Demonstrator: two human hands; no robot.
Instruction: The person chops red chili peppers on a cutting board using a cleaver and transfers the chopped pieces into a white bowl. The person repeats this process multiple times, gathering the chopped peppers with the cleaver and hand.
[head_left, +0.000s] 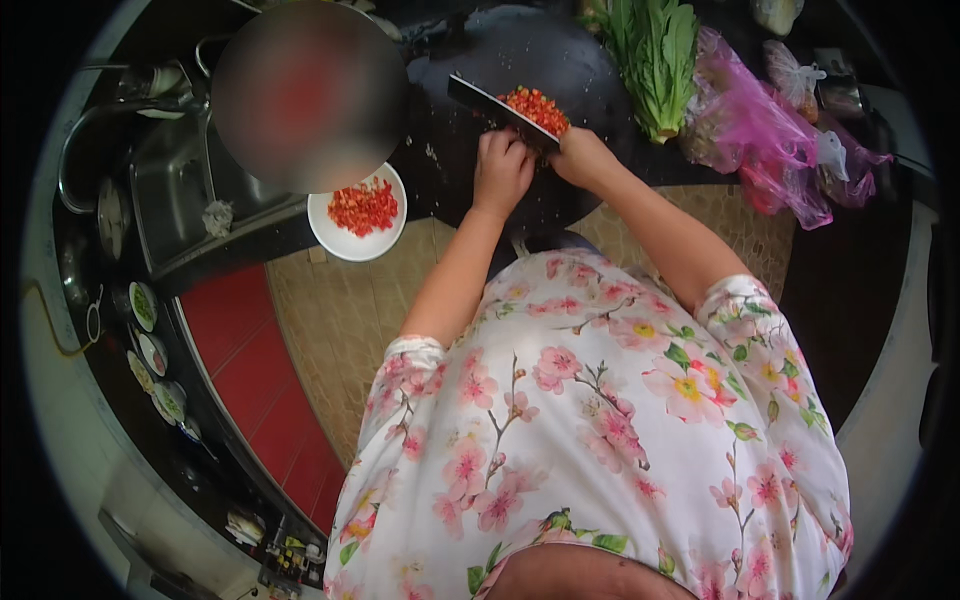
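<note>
My right hand (586, 159) grips the handle end of a wide-bladed kitchen knife (491, 103), a cleaver by its shape. Its dark blade slants up to the left over a round, dark cutting board (589, 56). Chopped red peppers (536, 109), with a few green bits, are heaped along the blade's far side; whether they rest on the blade or the board is unclear. My left hand (504, 171) is at the blade's near side with curled fingers, their tips hidden. Left of the board, a white bowl (327, 240) contains more chopped red pepper.
A leafy green vegetable (660, 71) and pink plastic bags (776, 142) lie right of the board. At left is a steel sink (169, 199) with a faucet (71, 161). Several small dishes (142, 306) line the left counter. A blurred disc covers the area above the bowl.
</note>
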